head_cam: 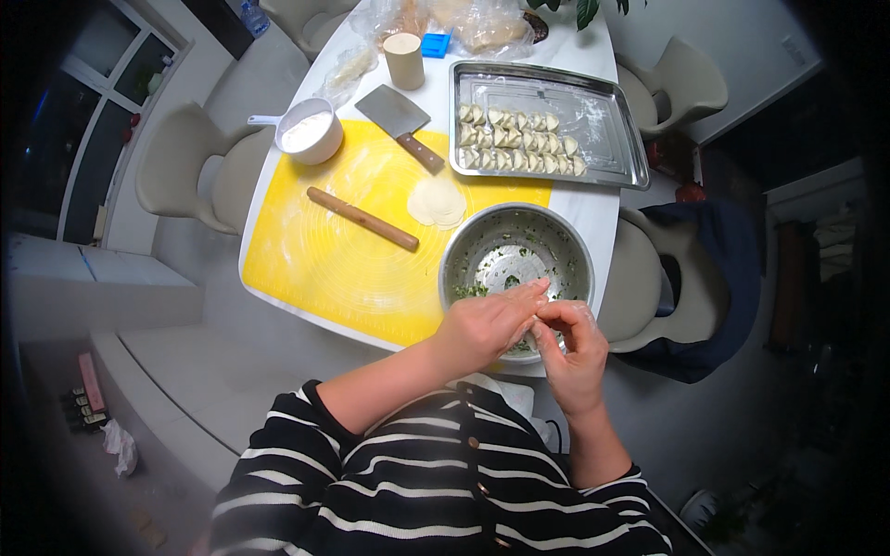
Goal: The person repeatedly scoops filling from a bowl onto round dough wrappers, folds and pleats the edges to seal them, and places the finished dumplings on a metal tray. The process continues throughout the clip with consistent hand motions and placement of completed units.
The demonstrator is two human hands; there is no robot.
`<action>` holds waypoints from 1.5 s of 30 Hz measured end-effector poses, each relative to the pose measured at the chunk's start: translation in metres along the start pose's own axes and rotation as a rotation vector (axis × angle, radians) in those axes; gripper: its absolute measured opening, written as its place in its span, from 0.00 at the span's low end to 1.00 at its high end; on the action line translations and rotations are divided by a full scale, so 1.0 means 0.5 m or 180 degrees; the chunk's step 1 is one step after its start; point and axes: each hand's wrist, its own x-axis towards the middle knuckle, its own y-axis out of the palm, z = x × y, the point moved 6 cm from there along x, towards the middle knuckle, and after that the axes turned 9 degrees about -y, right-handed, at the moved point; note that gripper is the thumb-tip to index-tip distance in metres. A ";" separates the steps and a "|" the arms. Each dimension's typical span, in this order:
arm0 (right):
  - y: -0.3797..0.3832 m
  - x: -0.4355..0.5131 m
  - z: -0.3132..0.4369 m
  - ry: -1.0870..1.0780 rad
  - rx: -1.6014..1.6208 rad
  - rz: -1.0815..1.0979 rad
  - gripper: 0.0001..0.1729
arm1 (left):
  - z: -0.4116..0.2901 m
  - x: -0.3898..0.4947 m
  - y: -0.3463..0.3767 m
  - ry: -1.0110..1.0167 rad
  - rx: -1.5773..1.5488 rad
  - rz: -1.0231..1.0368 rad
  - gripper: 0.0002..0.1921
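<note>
Over the near rim of a stainless steel bowl, my hands meet around a small piece of pale dough, mostly hidden by the fingers. My left hand cups it from the left, palm turned away from view. From the other side, the thumb and fingers of my right hand pinch its edge. Chopped green filling clings to the bowl's wall and floor. Just beyond the bowl, a few overlapping round dough wrappers lie on a yellow silicone mat. A wooden rolling pin rests left of them.
A metal tray with rows of folded dumplings stands at the back right. Behind the wrappers lies a cleaver. A white handled pot of flour and a beige cylinder stand farther back. Chairs surround the table.
</note>
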 end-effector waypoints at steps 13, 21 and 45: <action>0.007 0.016 0.031 -0.1162 -0.0797 0.0264 0.14 | 0.008 -0.017 0.013 -0.2493 -0.4039 0.0515 0.41; 0.052 0.037 -0.037 -0.1493 -0.0449 0.0990 0.22 | 0.019 -0.031 0.032 -0.2969 -0.4995 0.0454 0.38; 0.151 0.149 -0.126 0.0437 -0.0218 0.0133 0.22 | 0.199 0.084 0.009 -0.1242 0.0186 -0.0239 0.18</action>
